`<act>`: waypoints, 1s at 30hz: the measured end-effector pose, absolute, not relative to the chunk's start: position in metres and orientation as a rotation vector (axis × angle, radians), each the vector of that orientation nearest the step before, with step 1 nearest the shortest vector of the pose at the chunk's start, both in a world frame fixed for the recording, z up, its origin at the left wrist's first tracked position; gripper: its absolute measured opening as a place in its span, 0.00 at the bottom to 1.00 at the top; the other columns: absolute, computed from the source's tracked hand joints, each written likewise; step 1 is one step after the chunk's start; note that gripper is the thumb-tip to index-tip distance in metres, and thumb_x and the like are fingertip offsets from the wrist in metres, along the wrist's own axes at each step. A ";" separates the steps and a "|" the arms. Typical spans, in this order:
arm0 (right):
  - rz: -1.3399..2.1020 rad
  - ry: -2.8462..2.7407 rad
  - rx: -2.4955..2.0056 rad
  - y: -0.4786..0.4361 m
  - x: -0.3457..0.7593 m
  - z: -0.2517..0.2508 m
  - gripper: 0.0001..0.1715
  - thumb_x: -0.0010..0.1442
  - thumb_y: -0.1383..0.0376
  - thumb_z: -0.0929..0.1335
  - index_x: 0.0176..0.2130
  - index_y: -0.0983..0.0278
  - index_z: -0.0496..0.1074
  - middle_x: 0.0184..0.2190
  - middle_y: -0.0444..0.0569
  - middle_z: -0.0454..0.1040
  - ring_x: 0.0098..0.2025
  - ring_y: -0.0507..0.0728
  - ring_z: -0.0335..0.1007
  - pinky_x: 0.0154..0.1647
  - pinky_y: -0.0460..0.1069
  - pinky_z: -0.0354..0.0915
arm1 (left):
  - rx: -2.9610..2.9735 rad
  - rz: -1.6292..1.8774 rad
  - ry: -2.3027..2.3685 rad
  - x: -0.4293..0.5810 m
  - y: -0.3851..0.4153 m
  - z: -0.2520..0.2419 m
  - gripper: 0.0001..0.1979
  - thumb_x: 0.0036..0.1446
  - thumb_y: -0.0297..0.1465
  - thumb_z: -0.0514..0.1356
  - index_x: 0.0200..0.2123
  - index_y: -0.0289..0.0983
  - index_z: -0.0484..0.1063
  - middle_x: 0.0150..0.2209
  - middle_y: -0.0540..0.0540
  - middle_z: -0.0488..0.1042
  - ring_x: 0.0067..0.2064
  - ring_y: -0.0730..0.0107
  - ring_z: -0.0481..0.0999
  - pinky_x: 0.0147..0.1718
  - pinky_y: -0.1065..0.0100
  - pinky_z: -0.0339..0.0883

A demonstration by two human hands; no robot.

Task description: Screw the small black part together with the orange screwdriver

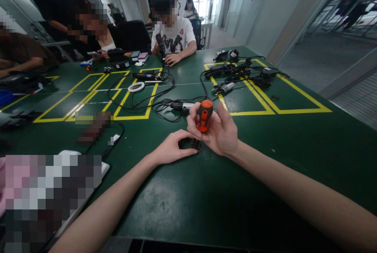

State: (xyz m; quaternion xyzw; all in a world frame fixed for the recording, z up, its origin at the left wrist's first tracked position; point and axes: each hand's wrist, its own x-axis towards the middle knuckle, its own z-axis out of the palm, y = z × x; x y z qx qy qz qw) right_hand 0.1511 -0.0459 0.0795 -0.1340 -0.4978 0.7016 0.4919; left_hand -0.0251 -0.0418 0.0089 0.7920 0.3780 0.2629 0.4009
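Observation:
An orange and black screwdriver (205,115) stands handle up in my right hand (222,133), whose fingers curl behind and around it while the thumb is held off to the side. Beneath it, a small dark round part (196,144) rests on the green table (165,194). My left hand (173,147) pinches this part between thumb and fingers. The screwdriver's lower end is hidden by my right fingers, so I cannot tell whether its tip touches the part.
Just beyond my hands lies a corded tool (181,106) with tangled black cable. A white tape roll (136,87) is farther left. Adapters and cables (235,70) pile up at the back right. Across the table, a person (173,37) holds a power driver (160,43).

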 end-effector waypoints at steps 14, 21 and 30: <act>1.713 -1.228 -0.316 -0.045 0.150 0.077 0.37 0.55 0.32 0.69 0.27 0.61 0.64 0.19 0.39 0.62 0.17 0.47 0.45 0.16 0.45 0.41 | 2.016 0.682 0.942 -0.024 -0.042 0.010 0.18 0.56 0.38 0.70 0.47 0.35 0.79 0.50 0.41 0.82 0.52 0.58 0.80 0.57 0.59 0.69; 1.712 -1.252 -0.306 -0.046 0.151 0.079 0.40 0.60 0.30 0.63 0.26 0.62 0.67 0.18 0.40 0.62 0.17 0.48 0.49 0.16 0.46 0.44 | 1.977 0.676 0.920 -0.024 -0.042 0.011 0.16 0.58 0.40 0.69 0.45 0.36 0.80 0.48 0.43 0.83 0.52 0.59 0.80 0.58 0.59 0.69; 1.711 -1.227 -0.313 -0.045 0.151 0.080 0.38 0.59 0.31 0.65 0.25 0.62 0.65 0.16 0.38 0.60 0.16 0.47 0.46 0.18 0.46 0.44 | 1.896 0.733 0.959 -0.025 -0.040 0.010 0.18 0.59 0.38 0.69 0.49 0.35 0.79 0.50 0.43 0.83 0.51 0.62 0.80 0.57 0.61 0.69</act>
